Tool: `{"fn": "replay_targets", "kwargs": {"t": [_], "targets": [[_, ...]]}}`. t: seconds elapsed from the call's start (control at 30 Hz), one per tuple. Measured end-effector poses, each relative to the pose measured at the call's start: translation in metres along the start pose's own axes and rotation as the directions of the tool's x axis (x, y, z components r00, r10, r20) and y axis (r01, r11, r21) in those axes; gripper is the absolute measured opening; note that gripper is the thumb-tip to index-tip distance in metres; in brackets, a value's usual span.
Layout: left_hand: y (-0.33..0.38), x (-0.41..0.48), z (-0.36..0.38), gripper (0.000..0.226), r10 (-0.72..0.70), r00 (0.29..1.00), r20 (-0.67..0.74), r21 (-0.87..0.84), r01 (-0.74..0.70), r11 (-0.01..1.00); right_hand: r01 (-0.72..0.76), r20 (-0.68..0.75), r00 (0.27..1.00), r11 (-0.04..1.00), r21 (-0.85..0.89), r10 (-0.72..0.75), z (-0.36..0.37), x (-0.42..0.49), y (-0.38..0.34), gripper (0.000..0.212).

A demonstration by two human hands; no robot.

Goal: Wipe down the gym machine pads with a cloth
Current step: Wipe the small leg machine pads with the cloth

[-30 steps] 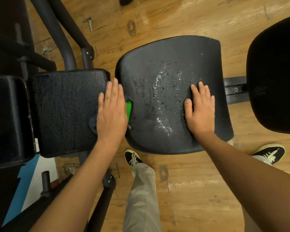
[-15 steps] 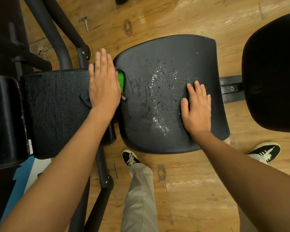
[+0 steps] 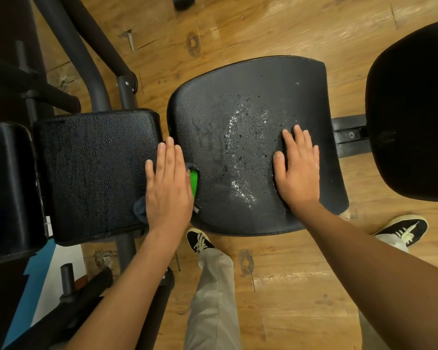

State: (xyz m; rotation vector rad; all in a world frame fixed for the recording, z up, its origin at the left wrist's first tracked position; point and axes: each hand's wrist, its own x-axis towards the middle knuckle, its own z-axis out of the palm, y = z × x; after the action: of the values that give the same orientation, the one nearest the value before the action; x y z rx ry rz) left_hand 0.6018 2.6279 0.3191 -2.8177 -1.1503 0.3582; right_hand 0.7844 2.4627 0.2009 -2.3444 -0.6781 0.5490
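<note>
Left hand, fingers straight, presses cloth onto centre-left pad to wipe; flat right hand apparently steadies centre pad.

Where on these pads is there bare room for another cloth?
Free: the rectangular pad left of the left hand; the seat pad beyond the droplets. Crowded: the gap between pads, cloth under that hand; the seat's right, under the right hand.
</note>
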Motion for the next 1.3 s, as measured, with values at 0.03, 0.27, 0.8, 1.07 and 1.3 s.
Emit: {"fn": "replay_targets", "kwargs": {"t": [0.03,0.27,0.8,1.07,1.3], "targets": [[0.001,0.004,0.0,0.054,0.005,1.0,-0.001,-0.005,-0.005,1.0,0.001,0.001,1.0,1.0,0.001,-0.001,0.0,0.0,0.0,0.054],[0.008,0.056,-0.002,0.055,-0.001,0.998,-0.064,-0.034,-0.001,0.999,0.006,-0.003,1.0,1.0,0.002,-0.006,-0.002,0.0,-0.001,0.053],[0.032,0.062,0.011,0.056,-0.015,0.996,-0.082,-0.13,0.004,0.992,0.011,-0.002,1.0,1.0,0.005,-0.011,0.0,0.001,0.001,0.052],[0.033,0.119,0.005,0.057,-0.025,0.993,-0.119,-0.143,0.008,0.99,0.011,-0.005,1.0,1.0,0.009,-0.011,0.0,0.0,0.002,0.051],[0.029,0.089,0.001,0.06,-0.025,0.995,-0.094,-0.235,0.002,0.972,0.008,0.0,1.0,1.0,0.011,-0.008,0.0,0.001,0.002,0.052]]}}
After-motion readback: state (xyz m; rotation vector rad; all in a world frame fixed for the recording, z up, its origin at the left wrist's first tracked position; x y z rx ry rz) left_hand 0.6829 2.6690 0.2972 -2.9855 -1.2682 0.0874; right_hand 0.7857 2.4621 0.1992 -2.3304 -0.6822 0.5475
